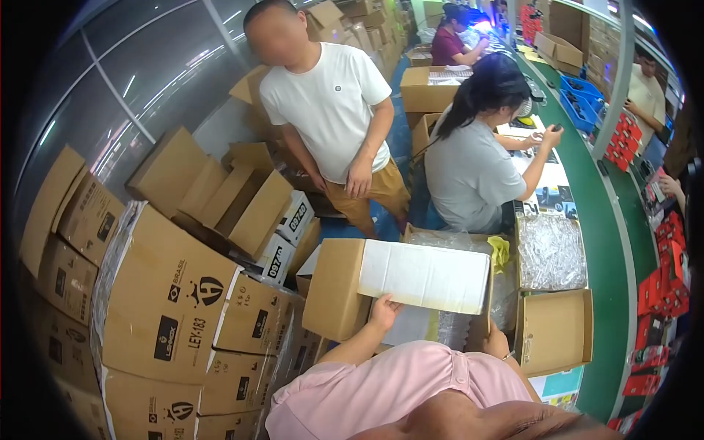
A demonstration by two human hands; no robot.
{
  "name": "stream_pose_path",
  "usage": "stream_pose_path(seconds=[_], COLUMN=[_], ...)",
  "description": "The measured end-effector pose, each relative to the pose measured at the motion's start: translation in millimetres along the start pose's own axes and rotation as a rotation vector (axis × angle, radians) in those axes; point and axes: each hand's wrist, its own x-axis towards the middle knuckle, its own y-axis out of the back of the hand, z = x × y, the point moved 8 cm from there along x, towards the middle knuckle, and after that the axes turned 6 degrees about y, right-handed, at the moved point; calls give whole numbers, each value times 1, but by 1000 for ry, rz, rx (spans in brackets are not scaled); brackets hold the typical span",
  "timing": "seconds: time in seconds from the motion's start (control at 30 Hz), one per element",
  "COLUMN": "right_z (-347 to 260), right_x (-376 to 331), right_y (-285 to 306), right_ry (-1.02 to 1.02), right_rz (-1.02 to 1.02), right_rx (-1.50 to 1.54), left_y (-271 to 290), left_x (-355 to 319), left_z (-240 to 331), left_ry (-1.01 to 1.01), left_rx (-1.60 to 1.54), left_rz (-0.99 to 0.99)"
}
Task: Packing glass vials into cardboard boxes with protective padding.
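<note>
In front of me is a brown cardboard box with a long white panel across its top. My left hand is closed on the panel's near edge, fingers bent over it. At the box's right end, my right hand grips a brown edge; some of its fingers are hidden. Below the panel, a whitish surface and clear plastic wrap show. A crumpled yellow piece lies against the far right corner.
Stacked cartons fill the left side. An open carton of clear plastic pieces and a shallow cardboard tray stand at right by the green bench. One person stands ahead; another sits at the bench.
</note>
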Motion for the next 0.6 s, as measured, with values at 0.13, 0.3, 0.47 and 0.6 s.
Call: stream_pose_path(seconds=[0.13,0.3,0.47,0.6], right_z=[4,-5,6,22], right_x=[9,5,-15,-18], right_y=[-1,4,2,-11], right_ry=[36,91,-45,-77], right_rz=[18,8,-43,-6], right_rx=[48,-32,47,48], left_y=[-67,-217,-260,-226], left_x=[-65,-101,-39,42], left_z=[70,127,97,70], left_ry=[-596,-1281,-1277,-704], left_rx=[719,1419,2143,2458], left_rz=[-75,-184,-143,-179])
